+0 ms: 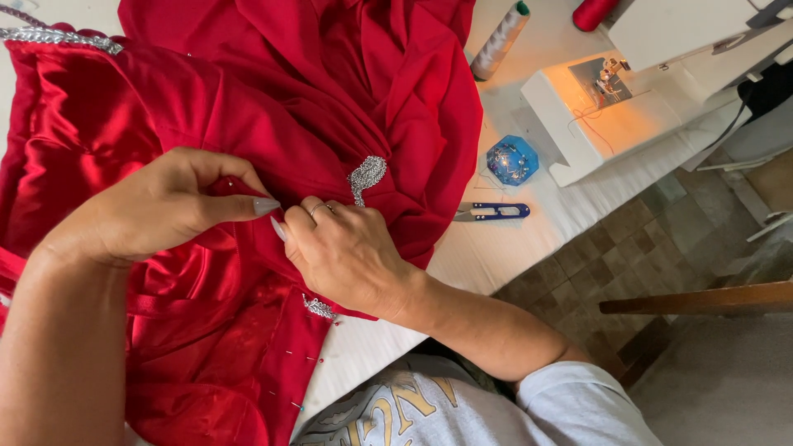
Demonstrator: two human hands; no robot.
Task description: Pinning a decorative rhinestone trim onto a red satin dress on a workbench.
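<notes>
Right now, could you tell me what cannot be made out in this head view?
- Pinch point on the red dress: covered by fingers of the left hand and by the right hand.
- Pins along the dress edge: too small to count.
- Sewing machine: cut off by the top edge.
- Needle: too small.

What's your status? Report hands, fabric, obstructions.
Left hand and right hand both pinching shiny red satin dress. Silver beaded applique beside right hand. Nothing obstructing.

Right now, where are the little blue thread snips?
The thread snips lie on the white table, right of the red dress, just below the blue pin cushion.
</notes>
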